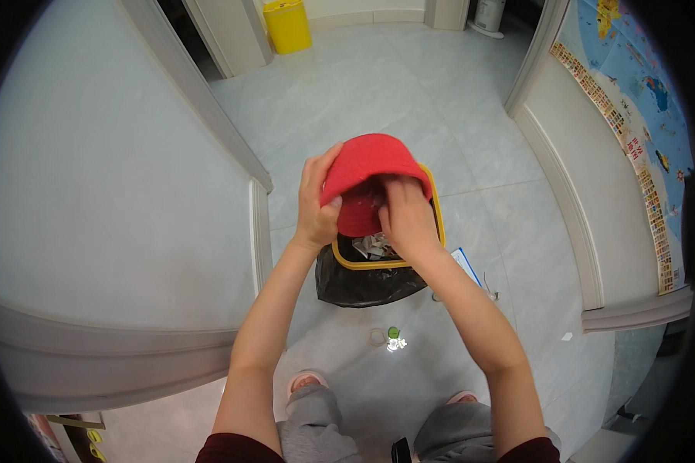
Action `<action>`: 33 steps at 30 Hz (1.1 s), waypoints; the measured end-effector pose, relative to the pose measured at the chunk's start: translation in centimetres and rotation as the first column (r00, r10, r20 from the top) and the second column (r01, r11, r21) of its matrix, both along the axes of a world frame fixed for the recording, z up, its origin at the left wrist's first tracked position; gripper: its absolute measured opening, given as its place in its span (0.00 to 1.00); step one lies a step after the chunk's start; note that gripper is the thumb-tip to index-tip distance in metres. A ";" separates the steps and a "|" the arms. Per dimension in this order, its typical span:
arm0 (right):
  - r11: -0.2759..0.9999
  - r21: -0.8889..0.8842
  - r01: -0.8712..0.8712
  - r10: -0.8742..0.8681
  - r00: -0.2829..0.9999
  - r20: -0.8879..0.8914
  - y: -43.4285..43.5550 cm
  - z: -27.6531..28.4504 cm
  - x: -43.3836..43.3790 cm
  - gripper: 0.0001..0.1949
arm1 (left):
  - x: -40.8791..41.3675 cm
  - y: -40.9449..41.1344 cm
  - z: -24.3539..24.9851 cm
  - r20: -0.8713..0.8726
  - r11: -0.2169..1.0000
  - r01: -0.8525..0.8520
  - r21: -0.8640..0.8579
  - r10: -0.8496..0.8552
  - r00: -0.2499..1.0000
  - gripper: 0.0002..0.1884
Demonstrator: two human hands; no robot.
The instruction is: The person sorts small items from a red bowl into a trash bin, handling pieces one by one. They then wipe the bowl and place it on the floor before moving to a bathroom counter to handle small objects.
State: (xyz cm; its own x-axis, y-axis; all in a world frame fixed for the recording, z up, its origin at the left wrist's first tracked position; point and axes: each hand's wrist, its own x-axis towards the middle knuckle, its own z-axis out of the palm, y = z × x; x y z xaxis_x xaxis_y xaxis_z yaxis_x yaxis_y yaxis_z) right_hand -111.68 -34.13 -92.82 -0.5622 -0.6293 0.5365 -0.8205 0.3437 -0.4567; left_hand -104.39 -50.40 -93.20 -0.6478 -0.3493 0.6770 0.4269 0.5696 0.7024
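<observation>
My left hand point(317, 199) grips the left side of a soft red fabric container point(376, 153), thumb at its rim and fingers along the outside. Its mouth is tilted towards me, and a few pale specks show on the inner wall. My right hand point(408, 217) reaches into the mouth from the right, its fingertips hidden inside. Directly beneath is a waste bin with a yellow rim point(376, 265) and a black plastic liner point(365, 289) folded over its front. Crumpled pale scraps point(373, 246) lie in the bin.
On the tiled floor near my feet are a green round piece point(393, 332), a shiny trinket point(396, 344) and a thin loop point(377, 337). A blue-edged flat item point(466, 265) lies beside the bin. Further off stands a yellow bin point(288, 26). Walls flank both sides; a map poster point(643, 116) hangs right.
</observation>
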 end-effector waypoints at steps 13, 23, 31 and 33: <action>0.983 -0.098 -0.157 0.176 0.953 0.247 1.7 1.3 -0.7 0.16 | -1.5 -0.2 -0.6 -0.185 0.969 -0.095 -0.229 0.052 0.981 0.34; 0.850 -0.526 0.030 0.334 0.742 0.581 6.3 4.8 -3.6 0.27 | -0.8 1.8 -1.4 -0.192 0.972 -0.106 -0.211 0.066 0.979 0.35; 0.905 -0.425 0.013 0.317 0.644 0.696 4.7 3.3 -4.4 0.40 | -0.2 0.7 -1.8 -0.217 0.935 -0.081 -0.345 0.005 0.976 0.38; 0.868 -0.451 0.208 0.215 0.662 0.718 4.6 2.4 -5.1 0.39 | -0.2 0.9 -2.2 -0.228 0.941 -0.101 -0.323 0.027 0.973 0.39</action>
